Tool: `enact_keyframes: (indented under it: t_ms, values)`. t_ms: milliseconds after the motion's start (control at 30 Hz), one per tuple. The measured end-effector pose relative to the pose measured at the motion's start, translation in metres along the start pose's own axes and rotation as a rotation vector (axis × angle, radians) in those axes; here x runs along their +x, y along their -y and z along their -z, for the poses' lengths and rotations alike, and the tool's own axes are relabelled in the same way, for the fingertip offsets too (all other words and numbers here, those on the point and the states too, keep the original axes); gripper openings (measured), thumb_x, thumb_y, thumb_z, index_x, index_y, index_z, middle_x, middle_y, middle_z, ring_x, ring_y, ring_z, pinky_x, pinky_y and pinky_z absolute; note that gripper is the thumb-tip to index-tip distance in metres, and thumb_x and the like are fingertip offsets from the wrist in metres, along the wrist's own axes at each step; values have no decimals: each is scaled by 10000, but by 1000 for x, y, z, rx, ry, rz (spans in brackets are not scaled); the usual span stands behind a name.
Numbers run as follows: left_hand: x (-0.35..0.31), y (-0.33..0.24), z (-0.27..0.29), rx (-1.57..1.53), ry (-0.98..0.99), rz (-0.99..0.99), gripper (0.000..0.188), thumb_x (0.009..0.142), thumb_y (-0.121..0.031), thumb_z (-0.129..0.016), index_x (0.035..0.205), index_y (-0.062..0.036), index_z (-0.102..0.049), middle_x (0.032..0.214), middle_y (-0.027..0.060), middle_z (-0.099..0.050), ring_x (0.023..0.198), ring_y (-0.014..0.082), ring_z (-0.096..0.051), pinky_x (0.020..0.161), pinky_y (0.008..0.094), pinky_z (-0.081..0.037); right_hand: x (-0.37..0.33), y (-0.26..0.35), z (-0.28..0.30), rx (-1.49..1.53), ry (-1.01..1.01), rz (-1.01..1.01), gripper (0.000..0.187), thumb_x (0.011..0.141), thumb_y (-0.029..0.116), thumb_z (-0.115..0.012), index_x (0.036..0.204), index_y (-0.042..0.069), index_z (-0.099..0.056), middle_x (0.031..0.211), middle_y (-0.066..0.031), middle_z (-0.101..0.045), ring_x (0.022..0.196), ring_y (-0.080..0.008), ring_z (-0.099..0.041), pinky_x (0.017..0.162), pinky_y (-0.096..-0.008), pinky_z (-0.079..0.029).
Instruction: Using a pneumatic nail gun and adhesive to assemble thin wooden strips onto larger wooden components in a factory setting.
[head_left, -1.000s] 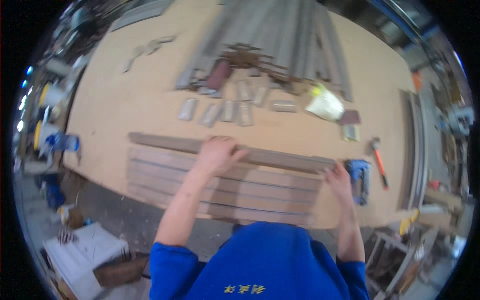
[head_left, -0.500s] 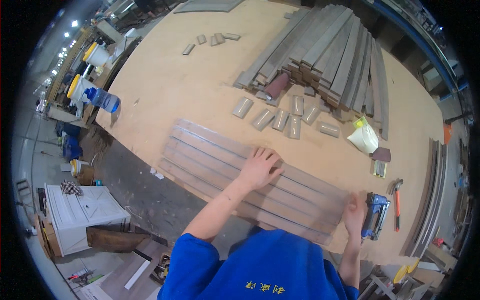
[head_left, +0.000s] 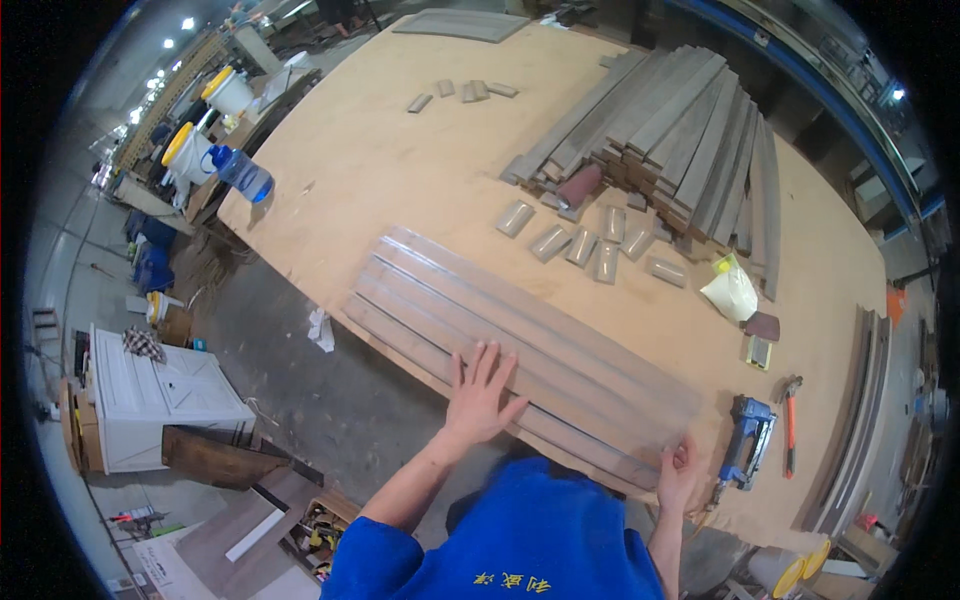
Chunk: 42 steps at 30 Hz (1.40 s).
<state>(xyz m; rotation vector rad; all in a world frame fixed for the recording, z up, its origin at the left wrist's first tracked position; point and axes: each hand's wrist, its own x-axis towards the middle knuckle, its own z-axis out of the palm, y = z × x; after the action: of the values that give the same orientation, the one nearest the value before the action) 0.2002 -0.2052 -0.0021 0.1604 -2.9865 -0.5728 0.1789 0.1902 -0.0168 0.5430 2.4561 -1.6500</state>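
Several long grey-brown wooden slats lie side by side as a panel [head_left: 540,335] along the table's near edge, with narrow dark gaps between some of them. My left hand [head_left: 480,398] rests palm down on the slats nearest me, its fingers spread. At the panel's right end, my right hand [head_left: 677,475] has its fingers curled against the near corner, thumb and fingers closed around the edge. A blue staple or nail gun [head_left: 747,440] lies to the right of that hand. Beside the gun is a claw hammer [head_left: 791,430] with an orange-red handle.
A big pile of slats [head_left: 680,130] fills the table's back right, with a reddish-brown roll [head_left: 580,187] at its front. Several short curved pieces [head_left: 581,246] lie before it. A white bag [head_left: 731,292] is at right. A blue bottle [head_left: 243,175] stands near the left edge.
My left hand has come from the middle slats back to the front ones, and its fingers have spread. My right hand has slid nearer me along the panel's right end. The view has shifted.
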Motion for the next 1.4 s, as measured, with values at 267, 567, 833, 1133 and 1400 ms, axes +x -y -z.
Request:
enact_keyframes:
  t_ms: [267,567,833,1133,1400]
  values:
    - [-5,9,-25,22,-165,-69,766,850,-509,-739,1509,-181,-524,1609,149,-400,1513,367,-329,1218,679,-169,-4,-25,-6,19,-91,104,578,948,-14,-645,1504,-4,-487,1263,-142,-642,1011,-177,-654,867,-299,-537]
    - [-4,8,-24,6,-192,-82,734,871,-511,-729,1488,-168,-528,1576,141,-425,1497,362,-336,1214,682,-183,-48,-39,0,-141,1,94,646,902,5,-695,1513,22,-483,1386,-171,-592,1242,-267,-594,994,-383,-510]
    - [-2,4,-23,54,-96,-70,734,914,-507,-690,1519,-160,-461,1602,146,-374,1526,375,-270,1226,673,-146,-62,-20,-10,-137,-110,231,635,894,18,-726,1487,19,-498,1410,-195,-542,1331,-319,-539,1102,-390,-455]
    - [2,4,-18,-55,-16,-103,696,910,-425,-709,1489,-118,-476,1591,176,-377,1504,390,-302,1227,661,-148,-78,-36,-8,-203,-351,250,567,855,88,-810,1373,-3,-598,1124,-112,-651,882,-197,-572,841,-318,-527]
    - [6,194,36,5,-283,154,740,860,-311,-810,1449,21,-508,1538,324,-411,1400,496,-412,1154,543,-353,-61,-27,-32,-5,-293,-13,537,870,105,-791,1369,20,-614,1126,-142,-728,980,-203,-706,856,-341,-561]
